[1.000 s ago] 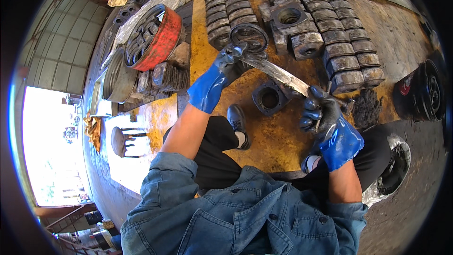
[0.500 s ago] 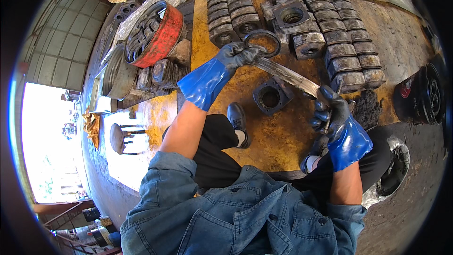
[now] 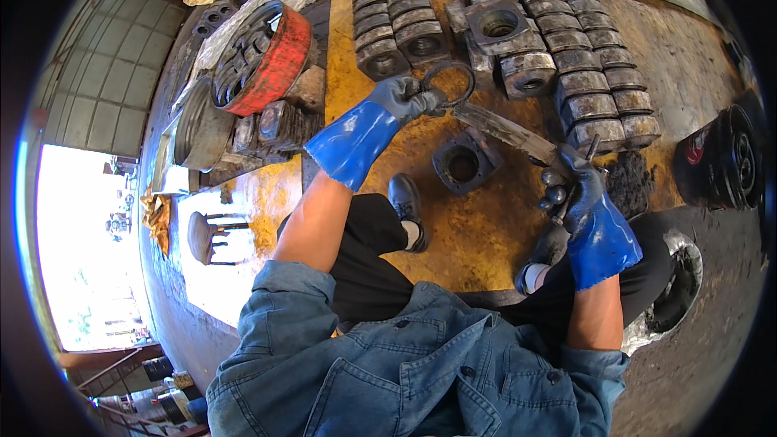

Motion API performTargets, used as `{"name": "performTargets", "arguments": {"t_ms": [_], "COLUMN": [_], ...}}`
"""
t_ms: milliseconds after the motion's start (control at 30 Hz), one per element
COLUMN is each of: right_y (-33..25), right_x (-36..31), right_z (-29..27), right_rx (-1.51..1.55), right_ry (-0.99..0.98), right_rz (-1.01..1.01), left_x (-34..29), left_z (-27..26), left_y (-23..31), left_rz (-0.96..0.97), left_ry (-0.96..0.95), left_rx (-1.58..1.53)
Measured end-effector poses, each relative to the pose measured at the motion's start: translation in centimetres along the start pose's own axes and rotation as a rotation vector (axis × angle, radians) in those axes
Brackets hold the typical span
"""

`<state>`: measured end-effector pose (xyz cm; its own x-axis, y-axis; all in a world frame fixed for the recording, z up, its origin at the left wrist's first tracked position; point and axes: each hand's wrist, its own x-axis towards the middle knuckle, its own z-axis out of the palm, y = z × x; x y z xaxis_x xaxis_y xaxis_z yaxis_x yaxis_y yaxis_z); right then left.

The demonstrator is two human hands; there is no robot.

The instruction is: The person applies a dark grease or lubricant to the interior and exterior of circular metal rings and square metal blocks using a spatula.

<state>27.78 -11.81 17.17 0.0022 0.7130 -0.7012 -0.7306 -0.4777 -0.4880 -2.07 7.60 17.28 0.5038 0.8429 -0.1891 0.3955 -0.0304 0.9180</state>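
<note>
My left hand, in a grey-and-blue rubber glove, is closed on one edge of a dark ring. In the matching glove, my right hand grips a flat, worn, greyish strip that looks like a scraper blade. Its far end points at the ring, a little apart from it. A thin metal rod also sticks out of the right fist; whether it belongs to the strip I cannot tell. Below and between my hands, a square metal block with a round bore lies on the stained yellow floor sheet.
Rows of dark metal blocks stand ahead, with a bored block atop others. A red metal drum ring holding dark rings is at left, near a small stool. At right are a black bucket and a dark grimy heap.
The strip has drawn back to the right, away from the ring, as my right hand shifted slightly right. The ring has tilted and moved a little left in my left hand.
</note>
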Motion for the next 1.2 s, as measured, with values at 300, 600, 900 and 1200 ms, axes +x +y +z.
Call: {"name": "performTargets", "arguments": {"t_ms": [300,600,900,1200], "right_y": [0.9,4.2,4.1,3.3], "right_x": [-0.8,0.3,-1.5,-0.1], "right_z": [0.9,-0.2,1.7,-1.1], "right_rx": [-0.359,-1.067,-1.785,-1.745], "right_ry": [0.068,-0.086,-0.349,-0.113], "right_rz": [-0.296,-0.929,-1.506,-1.628], "left_x": [-0.2,-0.4,-1.2,0.1], "left_z": [2.1,3.0,2.2,1.0], "left_y": [-0.7,-1.1,-1.9,-2.3], "left_rz": [-0.09,-0.092,-0.165,-0.209], "left_ry": [-0.074,-0.22,-0.225,-0.136], "left_rx": [0.725,0.824,0.759,0.603]}}
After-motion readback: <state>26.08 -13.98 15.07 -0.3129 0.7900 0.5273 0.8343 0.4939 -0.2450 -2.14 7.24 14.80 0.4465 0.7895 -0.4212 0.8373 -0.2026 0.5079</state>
